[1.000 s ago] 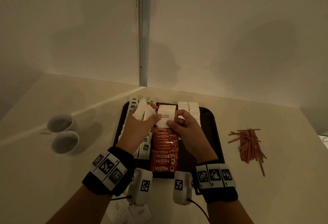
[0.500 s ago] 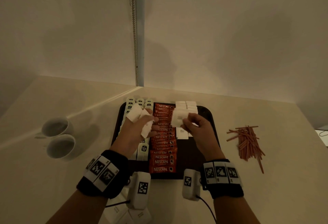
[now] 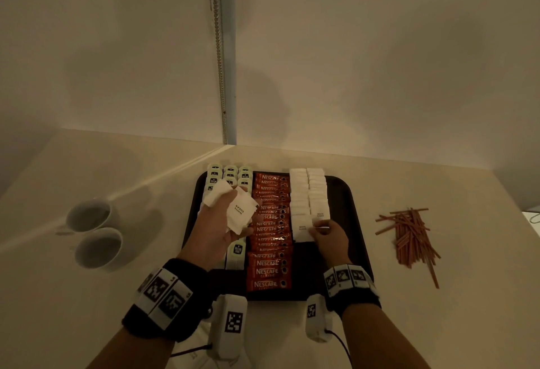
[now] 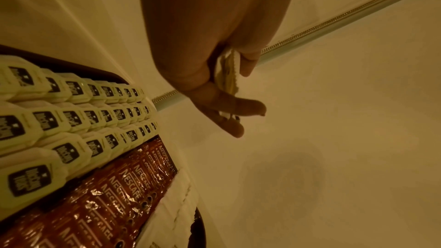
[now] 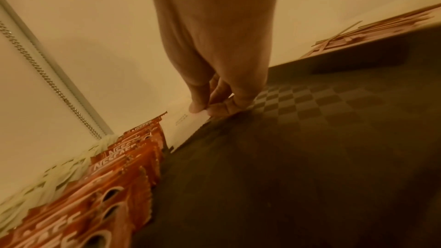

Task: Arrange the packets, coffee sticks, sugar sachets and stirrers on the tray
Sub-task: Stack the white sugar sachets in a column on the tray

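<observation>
A dark tray (image 3: 353,202) holds columns of pale tea packets (image 3: 230,174), a column of red coffee sticks (image 3: 270,263) and two columns of white sugar sachets (image 3: 308,190). My left hand (image 3: 222,222) hovers over the tea packets and grips a small stack of sugar sachets (image 3: 241,214), seen edge-on between thumb and fingers in the left wrist view (image 4: 227,69). My right hand (image 3: 321,230) pinches one sugar sachet (image 3: 302,230) at the near end of the sachet columns; the sachet (image 5: 188,125) lies low on the tray (image 5: 310,157). Reddish stirrers (image 3: 409,234) lie piled on the table.
Two white cups (image 3: 93,231) stand on the table left of the tray. The walls meet in a corner just behind the tray, with a bead chain (image 3: 219,47) hanging there. The tray's right strip and near right corner show bare floor.
My right hand took a sachet from the left hand's stack, carried it right and brought it down at the near end of the sachet columns. The left hand stayed over the tea packets.
</observation>
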`<state>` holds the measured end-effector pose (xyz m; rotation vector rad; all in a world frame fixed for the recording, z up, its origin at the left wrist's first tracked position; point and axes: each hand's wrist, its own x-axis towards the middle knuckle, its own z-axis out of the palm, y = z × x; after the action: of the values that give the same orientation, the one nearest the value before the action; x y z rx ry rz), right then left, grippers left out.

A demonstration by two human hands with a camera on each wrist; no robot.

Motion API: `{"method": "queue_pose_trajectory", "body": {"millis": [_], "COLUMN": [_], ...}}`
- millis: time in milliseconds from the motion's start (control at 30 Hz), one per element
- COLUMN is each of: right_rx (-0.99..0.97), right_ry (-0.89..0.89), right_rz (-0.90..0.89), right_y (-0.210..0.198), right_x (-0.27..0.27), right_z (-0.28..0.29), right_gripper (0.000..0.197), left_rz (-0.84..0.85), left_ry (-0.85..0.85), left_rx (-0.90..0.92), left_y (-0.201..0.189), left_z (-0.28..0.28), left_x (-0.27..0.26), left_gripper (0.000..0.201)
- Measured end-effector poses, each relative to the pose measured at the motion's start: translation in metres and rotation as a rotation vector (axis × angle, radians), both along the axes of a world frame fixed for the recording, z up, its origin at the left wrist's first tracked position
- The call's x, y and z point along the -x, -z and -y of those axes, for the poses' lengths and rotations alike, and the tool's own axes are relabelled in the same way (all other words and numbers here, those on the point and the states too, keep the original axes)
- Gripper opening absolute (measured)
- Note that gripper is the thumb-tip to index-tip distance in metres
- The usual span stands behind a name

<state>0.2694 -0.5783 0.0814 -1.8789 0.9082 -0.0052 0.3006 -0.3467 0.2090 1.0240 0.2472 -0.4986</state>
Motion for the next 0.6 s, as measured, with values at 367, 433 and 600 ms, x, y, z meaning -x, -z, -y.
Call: {"method": "queue_pose_trajectory", "body": {"millis": [367,433,600], "right_rx": [0.125,0.155,-0.115], "right_ry": [0.019,0.004,-0.351], "right_rz": [0.017,0.046,0.345], "right_y": [0.007,-0.002,-0.074], "right_x": [-0.013,-0.013,-0.023], "right_z": [-0.005,-0.01,-0.044], "right_gripper": [0.021,0.027,0.023], "left_rz": [-0.091,-0.09,-0.048], "left_ry": [-0.029,-0.023,0.017], "left_rx": [0.129,0.11,-0.049], "left_y": [0.0,-0.001,0.001], "left_z": [-0.003,-0.003,0.001], "left_x": [-0.003,-0.002,-0.002], "left_gripper": [0.033,0.028,0.027]}}
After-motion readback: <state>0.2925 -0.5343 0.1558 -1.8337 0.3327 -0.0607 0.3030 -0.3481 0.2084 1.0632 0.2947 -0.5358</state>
